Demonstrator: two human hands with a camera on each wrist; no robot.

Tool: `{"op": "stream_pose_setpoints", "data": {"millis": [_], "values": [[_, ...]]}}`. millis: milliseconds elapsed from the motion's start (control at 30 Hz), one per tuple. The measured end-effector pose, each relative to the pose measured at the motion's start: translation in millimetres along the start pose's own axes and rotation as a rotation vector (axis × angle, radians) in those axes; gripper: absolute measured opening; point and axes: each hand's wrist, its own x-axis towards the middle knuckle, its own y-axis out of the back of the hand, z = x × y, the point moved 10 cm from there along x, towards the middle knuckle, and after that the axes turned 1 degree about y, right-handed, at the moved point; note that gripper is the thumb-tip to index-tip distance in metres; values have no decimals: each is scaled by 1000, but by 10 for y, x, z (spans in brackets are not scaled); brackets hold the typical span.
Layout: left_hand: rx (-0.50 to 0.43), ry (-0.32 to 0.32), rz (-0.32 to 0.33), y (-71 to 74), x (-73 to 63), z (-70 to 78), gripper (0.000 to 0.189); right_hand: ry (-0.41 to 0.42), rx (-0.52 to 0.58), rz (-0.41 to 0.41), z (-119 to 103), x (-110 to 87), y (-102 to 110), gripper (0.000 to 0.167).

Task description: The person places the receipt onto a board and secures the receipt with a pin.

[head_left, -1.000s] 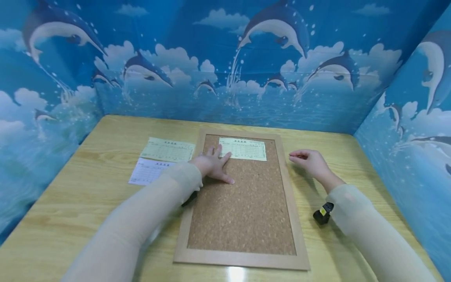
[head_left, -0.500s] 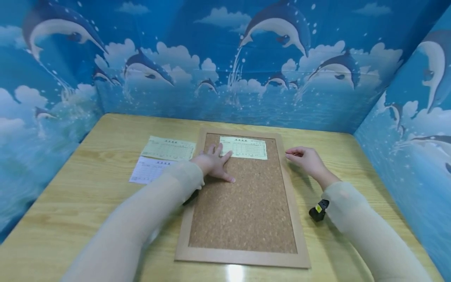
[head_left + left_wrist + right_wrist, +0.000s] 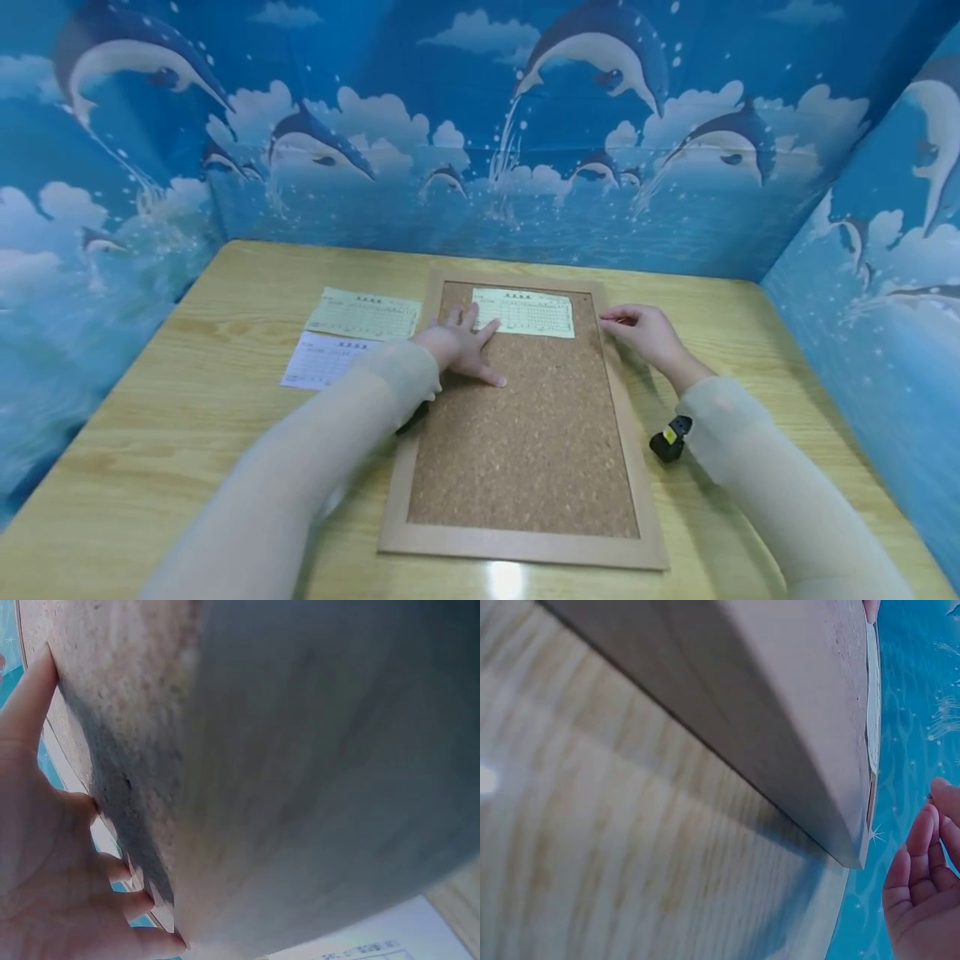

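Observation:
A wood-framed corkboard (image 3: 525,442) lies on the table, with a pale green printed slip (image 3: 528,314) near its top. My left hand (image 3: 463,350) rests on the board with fingers spread, the fingertips at the slip's left edge. In the left wrist view the left hand (image 3: 60,870) touches the cork with its fingertips. My right hand (image 3: 647,335) is by the frame's upper right side, thumb and forefinger pinched together. The right wrist view shows a tiny dark thing (image 3: 930,796) between the fingertips of the right hand (image 3: 930,885); its kind is too small to tell.
Left of the board lie another green slip (image 3: 365,314) and a white slip (image 3: 321,360), partly hidden by my left sleeve. A small dark dot (image 3: 585,299) shows at the cork's upper right corner. Dolphin-printed curtains (image 3: 480,208) stand behind the wooden table (image 3: 187,400).
My right hand has moved left, from beside the board to its right frame edge, still pinching. The left hand stays on the board and slip. The view has shifted slightly.

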Motion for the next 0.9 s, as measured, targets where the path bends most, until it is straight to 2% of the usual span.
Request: {"op": "stream_pose_setpoints", "data": {"millis": [167, 333, 533, 900], "values": [[29, 3, -2, 6, 4, 13, 105, -7, 21, -2, 1, 8, 1, 33], [5, 5, -10, -4, -1, 15, 105, -7, 28, -9, -55, 21, 5, 34], [4, -3, 14, 29, 4, 20, 107, 4, 32, -15, -136, 65, -7, 34], [-25, 15, -8, -16, 21, -7, 106, 20, 42, -20, -198, 160, -76, 33]]}}
